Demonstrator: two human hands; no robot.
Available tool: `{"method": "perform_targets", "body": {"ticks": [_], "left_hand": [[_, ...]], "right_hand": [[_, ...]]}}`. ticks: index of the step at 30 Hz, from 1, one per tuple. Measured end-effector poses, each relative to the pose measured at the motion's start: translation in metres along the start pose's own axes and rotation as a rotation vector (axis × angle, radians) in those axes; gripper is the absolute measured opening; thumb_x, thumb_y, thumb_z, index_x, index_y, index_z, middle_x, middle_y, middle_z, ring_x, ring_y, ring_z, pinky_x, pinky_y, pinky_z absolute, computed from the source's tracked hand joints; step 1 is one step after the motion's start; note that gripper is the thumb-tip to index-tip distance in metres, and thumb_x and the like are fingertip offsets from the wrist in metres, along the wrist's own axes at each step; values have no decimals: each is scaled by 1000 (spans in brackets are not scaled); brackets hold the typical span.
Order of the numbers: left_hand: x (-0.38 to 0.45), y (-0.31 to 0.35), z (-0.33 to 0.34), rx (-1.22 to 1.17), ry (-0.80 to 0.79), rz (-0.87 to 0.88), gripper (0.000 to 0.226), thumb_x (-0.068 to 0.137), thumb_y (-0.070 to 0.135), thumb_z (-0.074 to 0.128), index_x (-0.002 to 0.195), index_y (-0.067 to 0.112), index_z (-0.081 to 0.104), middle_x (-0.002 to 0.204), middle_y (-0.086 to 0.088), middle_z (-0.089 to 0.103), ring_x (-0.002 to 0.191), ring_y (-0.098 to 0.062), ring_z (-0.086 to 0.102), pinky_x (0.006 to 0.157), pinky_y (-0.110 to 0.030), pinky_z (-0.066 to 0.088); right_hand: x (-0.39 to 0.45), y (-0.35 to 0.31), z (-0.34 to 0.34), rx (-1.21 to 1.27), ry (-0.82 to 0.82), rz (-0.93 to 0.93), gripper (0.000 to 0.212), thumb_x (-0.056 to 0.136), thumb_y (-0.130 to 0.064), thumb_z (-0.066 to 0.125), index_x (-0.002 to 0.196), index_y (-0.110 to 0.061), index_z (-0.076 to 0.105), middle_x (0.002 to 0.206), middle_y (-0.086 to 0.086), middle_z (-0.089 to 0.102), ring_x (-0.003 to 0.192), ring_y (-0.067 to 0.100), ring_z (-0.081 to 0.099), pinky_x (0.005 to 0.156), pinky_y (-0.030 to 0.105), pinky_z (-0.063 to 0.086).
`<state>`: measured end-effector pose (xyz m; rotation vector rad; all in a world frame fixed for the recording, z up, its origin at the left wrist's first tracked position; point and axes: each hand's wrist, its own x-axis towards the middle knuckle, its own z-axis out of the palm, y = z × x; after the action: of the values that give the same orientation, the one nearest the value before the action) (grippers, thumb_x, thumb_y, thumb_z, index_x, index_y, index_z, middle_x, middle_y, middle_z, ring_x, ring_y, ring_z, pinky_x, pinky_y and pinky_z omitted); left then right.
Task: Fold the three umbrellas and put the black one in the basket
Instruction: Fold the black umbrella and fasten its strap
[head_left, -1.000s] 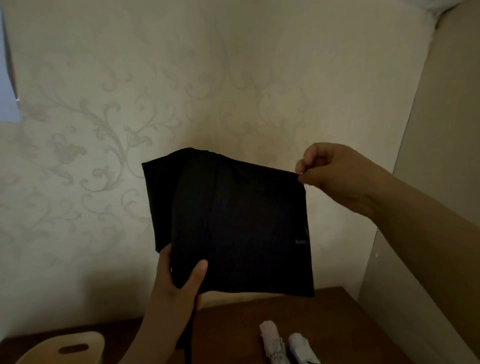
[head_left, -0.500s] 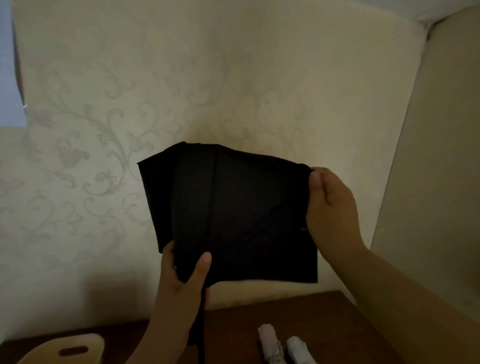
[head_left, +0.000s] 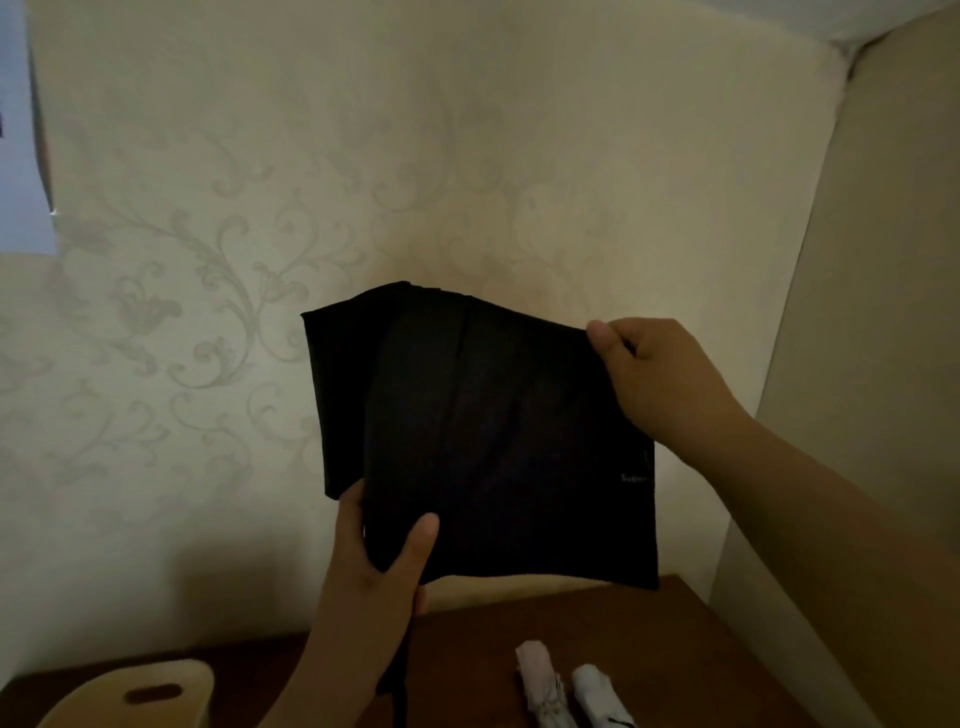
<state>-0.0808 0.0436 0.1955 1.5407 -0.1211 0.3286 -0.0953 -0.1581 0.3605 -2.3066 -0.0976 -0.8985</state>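
Aloft, left hand (head_left: 374, 566) gripping black umbrella (head_left: 493, 441), right hand (head_left: 660, 379) pinching its top corner.

There is one view only, from a camera worn on the person's head. It looks forward and slightly down toward a patterned wall (head_left: 260, 249), with the corner of the room at the right. It sits close: both forearms reach in from the lower edge. The brown tabletop (head_left: 597, 623) fills only the bottom strip, cut off by the lower border. Its wide lens bends the edges.
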Motion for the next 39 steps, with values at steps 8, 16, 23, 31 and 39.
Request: {"method": "perform_targets", "body": {"ticks": [8, 16, 23, 31, 39], "left_hand": [[2, -4, 3, -19, 33, -31, 58, 97, 30, 64, 149, 26, 40, 105, -13, 67, 54, -12, 66, 46, -24, 50], [-13, 7, 17, 45, 64, 36, 78, 83, 50, 65, 152, 33, 34, 127, -19, 65, 98, -43, 69, 87, -53, 60], [-7, -2, 21, 8, 30, 20, 72, 92, 40, 68, 154, 32, 32, 127, -1, 58, 109, -35, 68, 92, -49, 60], [-8, -15, 26, -2, 11, -46, 62, 95, 34, 67, 149, 30, 36, 114, -21, 69, 48, -15, 60, 41, -16, 45], [-11, -19, 27, 53, 4, -48, 52, 95, 31, 68, 137, 35, 38, 104, -16, 67, 54, -19, 61, 52, -25, 46]], "right_hand": [[-14, 10, -7, 711, -105, 407, 50, 90, -56, 39, 105, -11, 55, 83, 2, 68, 77, 15, 68, 65, 28, 53], [-21, 2, 2, 134, -78, 232, 59, 88, -55, 48, 88, 2, 64, 71, 12, 63, 64, 20, 61, 60, 22, 50], [-31, 17, 6, 199, 185, 79, 48, 100, -34, 34, 57, -12, 36, 51, -1, 37, 43, 7, 34, 39, 12, 27], [-36, 28, 1, 292, 216, 23, 33, 99, -34, 36, 98, -26, 68, 80, -16, 62, 76, -3, 58, 68, 10, 47], [-26, 34, -25, 335, -325, 107, 16, 78, -27, 68, 94, -26, 66, 107, -7, 61, 99, 3, 58, 84, 19, 46]]}}
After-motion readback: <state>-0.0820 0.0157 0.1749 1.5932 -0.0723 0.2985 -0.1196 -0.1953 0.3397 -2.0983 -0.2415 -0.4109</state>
